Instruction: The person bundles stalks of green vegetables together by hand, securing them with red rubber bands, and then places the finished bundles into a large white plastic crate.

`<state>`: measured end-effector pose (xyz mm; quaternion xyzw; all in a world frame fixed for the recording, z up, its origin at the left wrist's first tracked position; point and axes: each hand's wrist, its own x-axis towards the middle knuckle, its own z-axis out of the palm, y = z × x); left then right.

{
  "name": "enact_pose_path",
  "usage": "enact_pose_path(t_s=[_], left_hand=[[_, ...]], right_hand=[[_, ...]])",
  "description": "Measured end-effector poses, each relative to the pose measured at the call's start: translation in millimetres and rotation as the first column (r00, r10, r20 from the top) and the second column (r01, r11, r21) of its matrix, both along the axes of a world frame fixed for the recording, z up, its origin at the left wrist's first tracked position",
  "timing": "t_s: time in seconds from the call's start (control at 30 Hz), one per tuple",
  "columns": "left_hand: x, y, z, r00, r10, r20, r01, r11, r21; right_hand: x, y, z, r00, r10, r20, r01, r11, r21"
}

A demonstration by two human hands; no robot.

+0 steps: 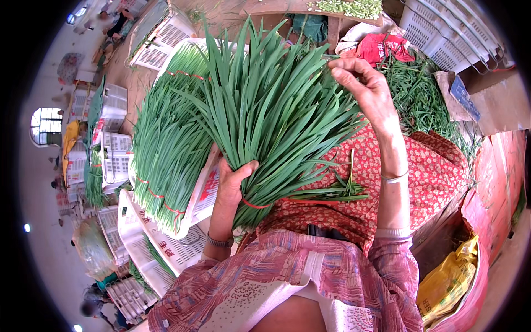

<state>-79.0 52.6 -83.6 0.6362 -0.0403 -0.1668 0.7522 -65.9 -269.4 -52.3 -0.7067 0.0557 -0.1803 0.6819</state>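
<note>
My left hand (237,179) grips a large bunch of garlic chives (265,108) near its lower part, just above a red tie (255,204). The long flat leaves fan upward and to the right. At the right edge of the fan is my right hand (366,85), thumb and forefinger close together by the leaf tips. Whether a leaf is pinched between them is unclear. A few loose leaves (348,189) lie on the red floral cloth (431,166) over my lap. To the left, tied chive bundles (170,128) fill a white plastic crate (203,186).
A heap of loose leaves (419,91) lies at right, below a tilted white crate (448,33). Chopped green pieces (348,7) rest on a wooden board (282,7). A yellow bag (448,282) sits low right. More crates (116,145) line the left; people are beyond.
</note>
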Motion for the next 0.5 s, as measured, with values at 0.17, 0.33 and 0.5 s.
enact_pose_path(t_s=[0.17,0.33,0.5], left_hand=[[-2,4,-5,0.999,-0.033,-0.016,0.033,0.999,-0.002],[-1,4,-9,1.0,-0.03,-0.008,0.03,1.0,0.008],[-1,3,-9,1.0,-0.029,-0.01,0.029,0.999,-0.017]], right_hand=[[1,8,-5,0.999,-0.03,-0.021,0.027,0.987,-0.16],[7,10,-19,0.997,0.061,0.041,-0.056,0.992,-0.113],[7,20,-17,0.974,-0.203,0.096,0.155,0.918,0.366]])
